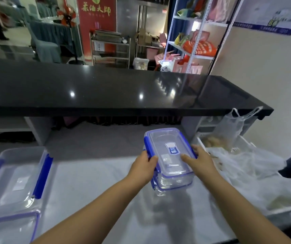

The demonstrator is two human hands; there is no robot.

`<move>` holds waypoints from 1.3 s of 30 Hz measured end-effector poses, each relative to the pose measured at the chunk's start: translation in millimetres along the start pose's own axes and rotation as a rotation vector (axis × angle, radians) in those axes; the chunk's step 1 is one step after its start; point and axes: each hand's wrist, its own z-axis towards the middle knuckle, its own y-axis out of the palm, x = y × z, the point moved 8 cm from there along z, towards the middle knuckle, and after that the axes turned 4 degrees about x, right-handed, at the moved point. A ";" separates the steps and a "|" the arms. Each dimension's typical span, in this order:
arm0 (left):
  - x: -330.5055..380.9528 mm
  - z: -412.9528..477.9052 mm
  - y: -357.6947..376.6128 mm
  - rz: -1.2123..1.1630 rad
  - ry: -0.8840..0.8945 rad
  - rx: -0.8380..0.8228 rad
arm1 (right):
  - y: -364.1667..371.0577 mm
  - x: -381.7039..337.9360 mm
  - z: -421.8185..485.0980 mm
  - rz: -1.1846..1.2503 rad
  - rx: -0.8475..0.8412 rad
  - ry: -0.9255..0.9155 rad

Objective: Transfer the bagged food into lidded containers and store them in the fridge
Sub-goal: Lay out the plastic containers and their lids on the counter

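A clear lidded container [169, 155] with blue clips is held a little above the white counter, in the middle of the view. My left hand [143, 167] grips its left side, thumb on the lid's edge. My right hand [200, 160] grips its right side, thumb lying on the lid. The container looks empty. To the right, clear plastic bags with pale food [243, 166] lie in a white tray [201, 138]. A second, larger clear container [16, 182] with blue clips stands at the left, with a loose lid [5, 226] in front of it.
A raised black glossy ledge [106, 92] runs across behind the white counter [91, 182]. Another thin plastic bag [232, 125] stands upright at the tray's far end. Shelving with packages [194, 43] and a steel rack [110, 48] stand beyond the ledge.
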 end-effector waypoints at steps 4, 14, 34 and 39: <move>-7.0 0.8 -26.3 -0.235 -0.072 0.228 | 22.4 -28.0 2.6 -0.012 -0.041 -0.084; -73.3 -29.1 -134.1 -0.448 -0.302 0.627 | 170.5 -26.9 -39.1 0.179 -0.290 0.043; -107.4 5.0 -137.8 0.515 -0.091 0.360 | 224.8 1.5 -43.7 0.392 -0.303 0.388; -102.3 4.7 -140.8 0.413 -0.061 0.388 | 210.5 -8.0 -29.9 0.117 -0.188 0.052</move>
